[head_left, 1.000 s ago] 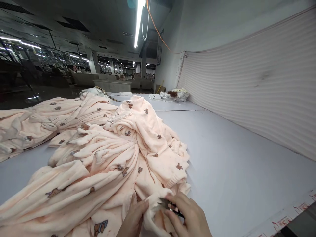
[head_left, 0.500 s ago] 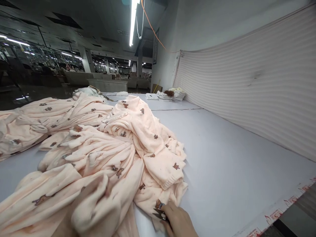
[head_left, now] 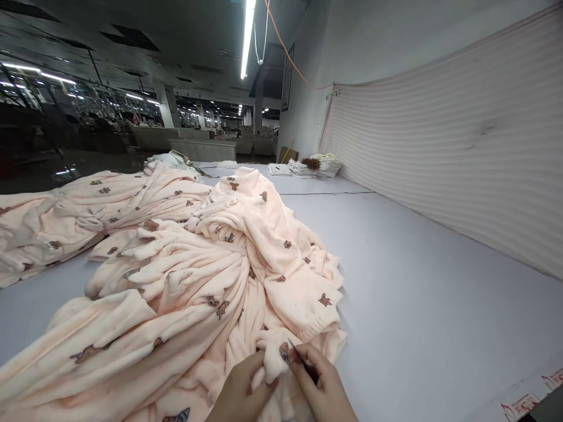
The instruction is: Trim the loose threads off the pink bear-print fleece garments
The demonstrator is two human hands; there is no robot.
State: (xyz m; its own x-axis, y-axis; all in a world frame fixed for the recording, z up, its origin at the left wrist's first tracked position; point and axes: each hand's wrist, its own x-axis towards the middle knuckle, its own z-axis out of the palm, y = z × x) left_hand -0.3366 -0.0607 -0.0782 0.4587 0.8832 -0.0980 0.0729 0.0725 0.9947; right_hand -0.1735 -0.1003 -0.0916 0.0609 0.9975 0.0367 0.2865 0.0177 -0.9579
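Observation:
Peach-coloured fleece garments (head_left: 176,328) with small brown animal prints lie heaped on the table, one of them reaching down to my hands. My left hand (head_left: 244,384) is closed on a bunched edge of the fleece garment at the bottom centre. Just right of it, my right hand (head_left: 323,381) is closed around small dark thread snips (head_left: 303,362), whose pointed tip reaches up and left beside the bunched fabric. The fingertips of both hands nearly meet at the cloth. The handle of the snips is mostly hidden in the right hand.
The pale table (head_left: 409,293) stretches to the right, up to a striped cloth (head_left: 440,140) hung along the wall. Stacks of white pieces (head_left: 303,169) with a brown bundle (head_left: 311,163) stand at the far end. A light tube (head_left: 247,41) hangs overhead.
My left hand has moved right with the fabric edge, from the lower left to beside the right hand. The snips now point up at that edge. The view has shifted slightly left.

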